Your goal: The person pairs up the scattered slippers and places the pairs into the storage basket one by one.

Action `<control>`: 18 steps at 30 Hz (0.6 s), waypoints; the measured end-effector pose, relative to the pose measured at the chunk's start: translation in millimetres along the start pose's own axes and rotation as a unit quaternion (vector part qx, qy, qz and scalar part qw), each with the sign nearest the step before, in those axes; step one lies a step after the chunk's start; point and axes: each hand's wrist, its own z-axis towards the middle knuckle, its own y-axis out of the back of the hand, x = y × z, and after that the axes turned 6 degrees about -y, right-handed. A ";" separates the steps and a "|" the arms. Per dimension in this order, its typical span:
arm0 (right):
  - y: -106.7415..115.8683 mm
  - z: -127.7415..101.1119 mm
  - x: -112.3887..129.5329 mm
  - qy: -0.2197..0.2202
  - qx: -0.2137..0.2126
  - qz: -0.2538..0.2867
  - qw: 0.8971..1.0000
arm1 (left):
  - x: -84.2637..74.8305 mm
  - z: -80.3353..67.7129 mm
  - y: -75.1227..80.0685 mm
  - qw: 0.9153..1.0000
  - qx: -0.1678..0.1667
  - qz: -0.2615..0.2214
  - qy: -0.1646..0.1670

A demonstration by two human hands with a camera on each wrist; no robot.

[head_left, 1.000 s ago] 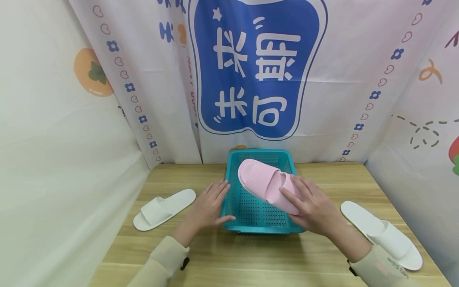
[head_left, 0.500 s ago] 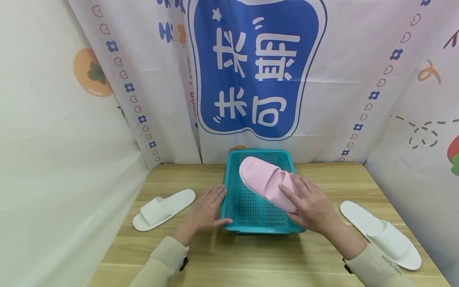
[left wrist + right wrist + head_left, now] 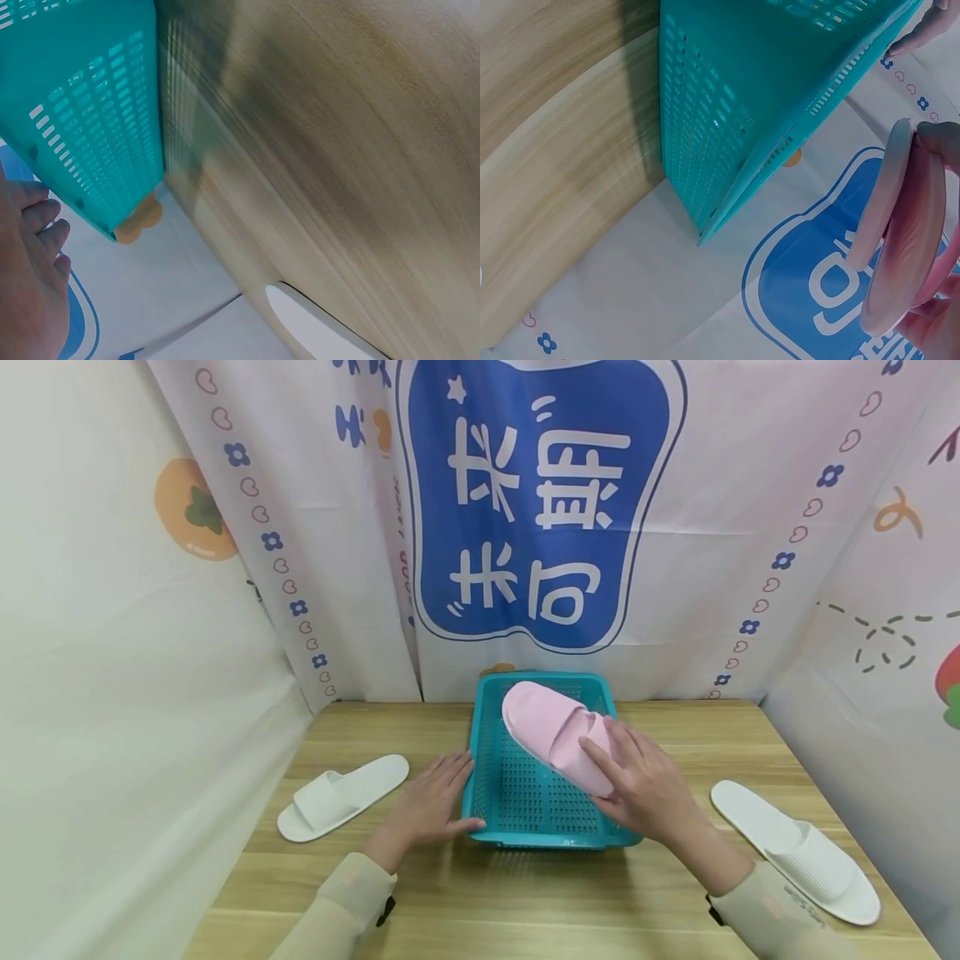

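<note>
Head view: pink slippers (image 3: pixel 558 735) are held at a slant over the teal plastic basket (image 3: pixel 551 842), far end angled to the left. The right wrist view shows two pink layers with a gap between them, so I take these for two slippers stacked; the fingers hide part, and the count is uncertain.

Right hand (image 3: pixel 648 785): grip clenched on the near end of the pink slippers, thumb and fingers about them. They appear to hang above the basket floor, not resting on it.

Left hand (image 3: pixel 431 802): grip released, fingers extended along the left rim of the basket, thumb at the near corner. My judgement: it steadies, no more.

On the wooden counter (image 3: pixel 540 902), one white slipper (image 3: pixel 341 797) lies left of the basket, a second white slipper (image 3: pixel 798 852) near the right forearm. Both lie strap upward, well apart, neither touched by a hand.

Progress, as I judge it: midway. Done: the pink slippers are off the counter and in hand. Left: they are not yet set down, and the white ones lie unpaired. Whether the transfer runs into or out of the basket, this moment alone does not settle.
</note>
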 end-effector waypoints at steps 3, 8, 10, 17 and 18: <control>-1.8 1.6 0.6 -0.007 -0.001 -0.002 1.000 | -0.3 0.0 0.2 1.000 0.007 -0.002 0.001; -4.2 4.6 2.0 -0.021 -0.005 0.000 1.000 | -0.4 -0.3 -0.5 1.000 0.013 0.000 0.001; -5.3 5.9 2.6 -0.028 -0.007 -0.001 1.000 | -0.3 -0.3 -1.1 1.000 0.015 0.004 0.000; -11.1 10.7 5.4 -0.049 -0.013 -0.010 0.999 | -0.3 -0.7 -2.3 1.000 0.014 0.003 -0.001; -12.0 11.3 5.9 -0.052 -0.013 -0.012 0.998 | -0.3 -0.6 -2.6 1.000 0.015 0.002 0.000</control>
